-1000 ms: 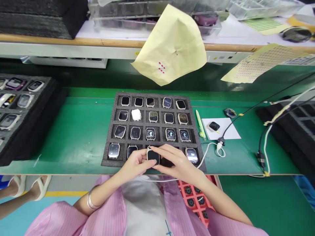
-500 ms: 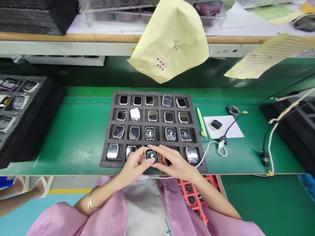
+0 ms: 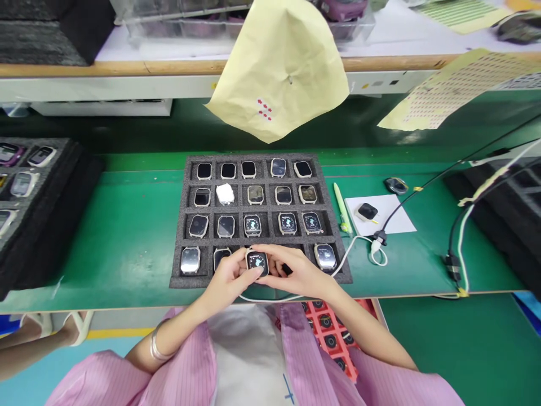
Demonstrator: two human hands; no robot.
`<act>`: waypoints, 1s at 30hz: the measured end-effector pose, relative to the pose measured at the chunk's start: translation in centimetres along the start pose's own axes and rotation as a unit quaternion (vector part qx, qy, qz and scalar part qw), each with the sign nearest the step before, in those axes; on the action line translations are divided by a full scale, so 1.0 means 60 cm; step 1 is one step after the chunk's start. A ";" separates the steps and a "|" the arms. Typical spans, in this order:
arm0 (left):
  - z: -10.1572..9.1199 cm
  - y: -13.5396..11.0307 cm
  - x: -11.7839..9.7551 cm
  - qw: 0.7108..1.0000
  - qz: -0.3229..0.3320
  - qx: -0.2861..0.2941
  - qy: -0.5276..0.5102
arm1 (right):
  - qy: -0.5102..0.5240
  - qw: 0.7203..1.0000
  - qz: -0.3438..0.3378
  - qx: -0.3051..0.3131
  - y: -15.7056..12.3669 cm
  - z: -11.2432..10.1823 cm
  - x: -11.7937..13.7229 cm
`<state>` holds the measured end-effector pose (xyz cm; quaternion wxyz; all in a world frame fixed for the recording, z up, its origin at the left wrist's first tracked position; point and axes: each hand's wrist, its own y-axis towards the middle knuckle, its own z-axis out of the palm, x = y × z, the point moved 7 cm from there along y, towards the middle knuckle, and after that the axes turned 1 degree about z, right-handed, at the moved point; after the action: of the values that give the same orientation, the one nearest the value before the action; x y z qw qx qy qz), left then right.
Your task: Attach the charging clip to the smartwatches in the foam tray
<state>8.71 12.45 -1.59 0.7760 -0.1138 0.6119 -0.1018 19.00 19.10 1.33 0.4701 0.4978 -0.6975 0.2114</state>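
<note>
Between both hands, over the front row of the foam tray (image 3: 179, 248), I hold a smartwatch (image 3: 257, 261) with its lit screen facing up. My left hand (image 3: 230, 276) grips its left side, the thumb at the lower edge of the screen. My right hand (image 3: 293, 270) closes on its right side, fingers along the top edge and thumb below. Other watches sit in the tray's compartments, among them a lit one (image 3: 252, 225) just behind my hands and a white one (image 3: 225, 194) that shows no dark screen. My hands partly hide the front row.
Right of the tray lie a green pen (image 3: 341, 206), a white paper (image 3: 399, 217) bearing a watch (image 3: 367, 211), and cables (image 3: 377, 248). Another foam tray (image 3: 51, 192) of watches stands left. Yellow paper (image 3: 279, 73) hangs from the shelf. A red tray (image 3: 333, 338) is below the table edge.
The view has shifted slightly, so the tray and bench sit a little further left. Both hands keep their hold on the watch, with hardly any movement of the fingers.
</note>
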 end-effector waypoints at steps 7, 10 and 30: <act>0.001 0.001 -0.001 1.000 -0.010 0.019 0.002 | 0.003 1.000 0.016 -0.006 -0.003 0.002 0.002; 0.003 0.000 0.003 0.999 -0.005 0.035 0.002 | -0.018 1.000 0.009 -0.009 -0.007 0.002 0.004; -0.013 -0.024 -0.001 0.997 -0.001 0.047 0.061 | -0.214 0.973 0.042 -0.078 -0.061 -0.084 0.005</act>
<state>7.90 11.09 -1.26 0.7414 -0.0715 0.6529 -0.1375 24.48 21.28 3.33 0.3384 0.4637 -0.8163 0.0643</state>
